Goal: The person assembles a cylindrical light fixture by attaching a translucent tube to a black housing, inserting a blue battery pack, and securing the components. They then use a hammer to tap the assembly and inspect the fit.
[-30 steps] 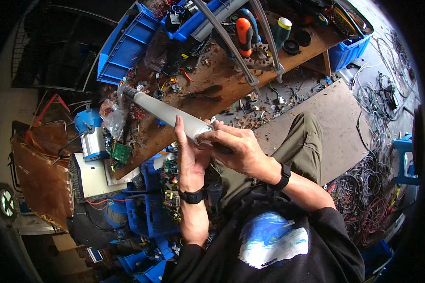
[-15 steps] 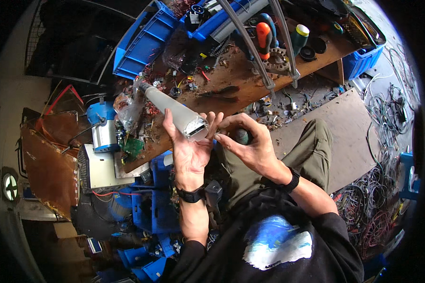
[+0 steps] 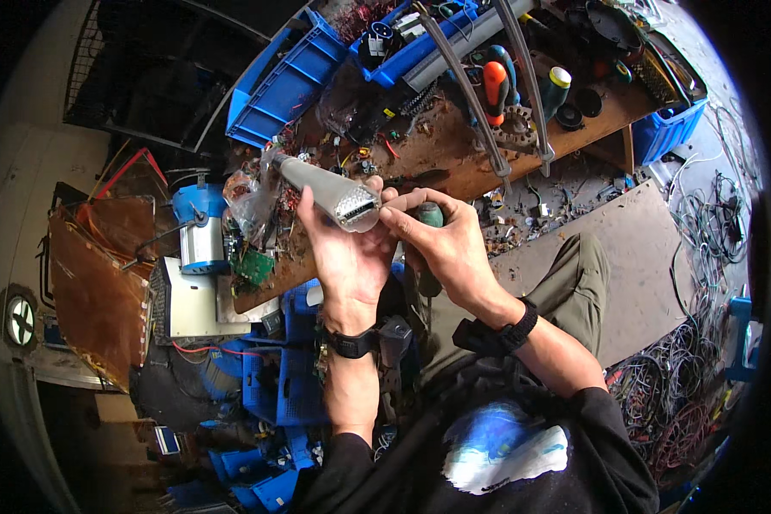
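Observation:
A long grey-white tube (image 3: 327, 190) rests in my left hand (image 3: 348, 261), its open end toward me. A dark slot shows in that end face, and the far end narrows to a dark tip over the bench. The left fingers curl round it from below. My right hand (image 3: 450, 244) has a green-handled screwdriver (image 3: 430, 216) tucked in its palm, with the shaft pointing down toward my lap. Its thumb and index finger pinch together at the rim of the tube's end. Whatever small thing lies between those fingertips, if any, cannot be made out.
The wooden bench (image 3: 437, 158) carries scraps, an orange-handled tool (image 3: 494, 86) and a metal frame with two long arms (image 3: 464, 86). Blue bins (image 3: 287, 81) stand behind. A blue-and-silver cylindrical device (image 3: 199, 227) is at left. Tangled cables (image 3: 660, 343) cover the right floor.
My right hand has turned and moved closer, bringing its fingertips to the tube's end; the green screwdriver now shows more fully. The view has shifted slightly, and the tube stays in my left hand.

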### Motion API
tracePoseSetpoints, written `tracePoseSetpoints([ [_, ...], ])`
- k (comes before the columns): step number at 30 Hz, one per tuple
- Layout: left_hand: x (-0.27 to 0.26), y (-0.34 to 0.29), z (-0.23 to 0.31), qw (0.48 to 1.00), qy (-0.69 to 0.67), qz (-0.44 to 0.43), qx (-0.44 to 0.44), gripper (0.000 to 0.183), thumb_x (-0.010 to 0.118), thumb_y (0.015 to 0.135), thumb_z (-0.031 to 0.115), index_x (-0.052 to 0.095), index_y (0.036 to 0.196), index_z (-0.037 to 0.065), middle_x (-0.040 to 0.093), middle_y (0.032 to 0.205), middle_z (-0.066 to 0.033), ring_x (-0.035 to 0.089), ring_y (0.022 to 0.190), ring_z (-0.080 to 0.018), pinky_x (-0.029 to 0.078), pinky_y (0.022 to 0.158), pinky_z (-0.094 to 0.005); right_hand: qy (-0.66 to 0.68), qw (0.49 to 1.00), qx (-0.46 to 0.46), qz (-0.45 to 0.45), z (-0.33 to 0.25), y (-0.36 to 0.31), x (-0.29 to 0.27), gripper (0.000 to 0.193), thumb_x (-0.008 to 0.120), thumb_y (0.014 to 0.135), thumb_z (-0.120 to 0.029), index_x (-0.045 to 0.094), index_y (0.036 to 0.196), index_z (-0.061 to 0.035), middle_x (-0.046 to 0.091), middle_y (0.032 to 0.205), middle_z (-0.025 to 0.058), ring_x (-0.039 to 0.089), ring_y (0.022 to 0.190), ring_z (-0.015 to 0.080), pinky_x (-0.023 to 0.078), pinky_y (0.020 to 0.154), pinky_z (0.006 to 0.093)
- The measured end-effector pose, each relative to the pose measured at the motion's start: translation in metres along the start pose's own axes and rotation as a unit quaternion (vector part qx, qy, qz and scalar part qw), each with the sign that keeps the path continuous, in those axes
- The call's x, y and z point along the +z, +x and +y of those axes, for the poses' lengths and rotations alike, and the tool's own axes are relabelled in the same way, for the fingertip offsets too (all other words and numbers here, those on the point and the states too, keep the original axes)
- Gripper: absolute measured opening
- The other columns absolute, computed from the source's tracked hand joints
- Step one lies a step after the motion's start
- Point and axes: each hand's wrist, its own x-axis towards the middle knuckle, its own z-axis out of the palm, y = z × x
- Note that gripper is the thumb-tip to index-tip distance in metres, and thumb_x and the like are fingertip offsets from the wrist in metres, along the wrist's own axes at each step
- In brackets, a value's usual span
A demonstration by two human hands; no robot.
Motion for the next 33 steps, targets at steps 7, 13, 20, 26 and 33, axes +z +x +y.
tracePoseSetpoints([
  [7,-0.004,0.002,-0.011,0.998,-0.003,-0.024,0.057,0.069,0.052,0.105,0.065,0.061,0.137,0.005,0.073,0.121,-0.0119,0.072,0.107,-0.0256,0.06,0.089,-0.0413,0.012,1.0,0.006,-0.004,-0.002,0.004,-0.003,0.019,0.08,0.098,-0.019,0.075,0.106,-0.0024,0.07,0.082,-0.0018,0.054,0.059,0.0016,0.04,0.049,0.0204],
  [13,0.002,0.003,-0.011,0.997,0.033,0.04,0.059,0.072,0.057,0.102,0.069,0.061,0.135,0.005,0.073,0.117,-0.0094,0.071,0.101,-0.0226,0.058,0.09,-0.0404,0.011,1.0,0.008,0.004,-0.001,0.006,-0.001,0.018,0.081,0.097,-0.016,0.074,0.106,-0.0007,0.068,0.08,-0.0031,0.054,0.064,0.0017,0.041,0.052,0.0207],
  [20,0.007,0.006,-0.013,0.995,0.049,0.079,0.033,0.077,0.057,0.099,0.074,0.065,0.131,0.004,0.073,0.113,-0.0076,0.07,0.099,-0.0212,0.058,0.087,-0.0382,-0.001,1.0,0.008,0.007,0.004,0.008,-0.006,0.02,0.08,0.097,-0.017,0.074,0.107,-0.0013,0.07,0.082,-0.0016,0.058,0.066,0.0024,0.042,0.052,0.0207],
  [26,0.004,0.006,-0.015,0.994,0.066,0.085,0.015,0.078,0.055,0.098,0.077,0.069,0.128,0.005,0.074,0.105,-0.0048,0.068,0.09,-0.0181,0.055,0.079,-0.034,0.002,1.0,0.017,0.013,0.006,0.007,-0.01,0.02,0.081,0.097,-0.017,0.074,0.107,-0.0008,0.069,0.081,-0.0025,0.055,0.063,0.0016,0.042,0.051,0.0209],
  [33,0.0,0.007,-0.014,0.997,0.032,0.071,0.0,0.078,0.055,0.099,0.075,0.067,0.131,0.004,0.073,0.109,-0.0065,0.069,0.093,-0.0205,0.055,0.085,-0.0371,-0.002,1.0,0.012,0.016,0.007,0.005,-0.01,0.019,0.081,0.097,-0.017,0.074,0.106,-0.001,0.067,0.077,-0.0034,0.053,0.06,0.0008,0.039,0.049,0.0207],
])
